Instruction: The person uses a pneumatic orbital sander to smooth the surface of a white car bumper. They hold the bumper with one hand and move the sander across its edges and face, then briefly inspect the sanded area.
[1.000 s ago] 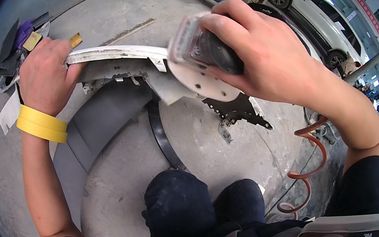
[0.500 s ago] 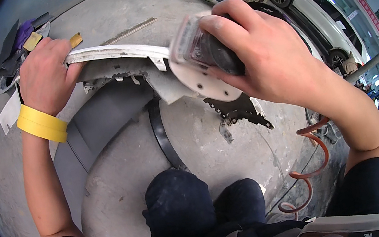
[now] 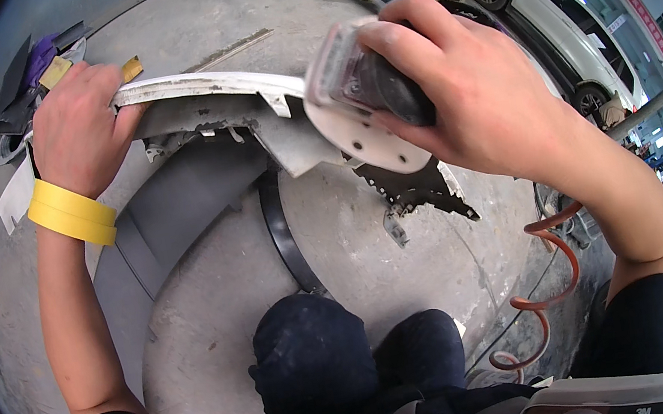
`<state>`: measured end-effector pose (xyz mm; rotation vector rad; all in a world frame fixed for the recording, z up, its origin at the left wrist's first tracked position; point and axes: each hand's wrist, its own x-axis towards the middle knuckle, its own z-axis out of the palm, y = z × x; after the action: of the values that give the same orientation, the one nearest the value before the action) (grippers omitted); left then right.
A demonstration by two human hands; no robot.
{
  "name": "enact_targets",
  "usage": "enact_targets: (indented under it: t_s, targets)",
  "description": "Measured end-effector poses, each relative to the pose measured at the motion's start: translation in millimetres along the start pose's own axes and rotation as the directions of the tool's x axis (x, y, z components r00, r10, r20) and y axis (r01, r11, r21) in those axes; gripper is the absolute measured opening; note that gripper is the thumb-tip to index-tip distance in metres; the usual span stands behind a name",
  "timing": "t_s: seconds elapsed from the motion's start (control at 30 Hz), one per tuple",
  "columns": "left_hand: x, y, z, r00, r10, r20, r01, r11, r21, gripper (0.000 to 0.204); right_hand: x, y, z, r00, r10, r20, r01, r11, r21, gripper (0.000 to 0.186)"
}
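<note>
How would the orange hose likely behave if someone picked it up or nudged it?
The hose would probably flex and spring rather than stay rigid, since it winds in open coils. A lifted section is likely fairly light, as the tubing looks thin. A nudge may make it sway or shift, because its loops look loosely spread.

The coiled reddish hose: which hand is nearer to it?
Right. The right hand, holding the sander, is above the coiled reddish hose in the picture; the left hand, gripping the white panel edge, is farther, upper left.
</note>
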<state>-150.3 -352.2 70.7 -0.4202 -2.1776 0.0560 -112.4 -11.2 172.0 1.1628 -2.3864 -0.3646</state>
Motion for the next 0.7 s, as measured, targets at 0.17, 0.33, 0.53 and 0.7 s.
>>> enact_targets:
  t_s: [0.17, 0.33, 0.53, 0.7]
  targets:
    - [2.1, 3.0, 0.8, 1.000, -0.018, 0.008, 0.018, 1.000, 0.006, 0.030, 9.5, 0.1, 3.1, 0.998, -0.058, -0.039, 0.058, 0.998, -0.009, 0.062]
    - [3.2, 1.3, -2.6, 1.000, -0.018, 0.019, 0.018, 1.000, -0.012, 0.027, 26.3, -4.6, 6.4, 0.987, -0.119, -0.104, 0.120, 0.993, 0.007, 0.059]
    - [0.0, 2.0, 1.6, 1.000, -0.008, 0.006, 0.008, 0.999, -0.033, 0.025, 3.4, 1.0, 0.3, 1.000, 0.009, 0.019, -0.009, 1.000, -0.023, 0.059]
    - [3.5, 3.9, -0.4, 0.999, -0.033, 0.027, 0.033, 0.999, 0.018, 0.026, 25.0, -1.6, 3.8, 0.993, -0.093, -0.079, 0.094, 0.995, 0.015, 0.047]
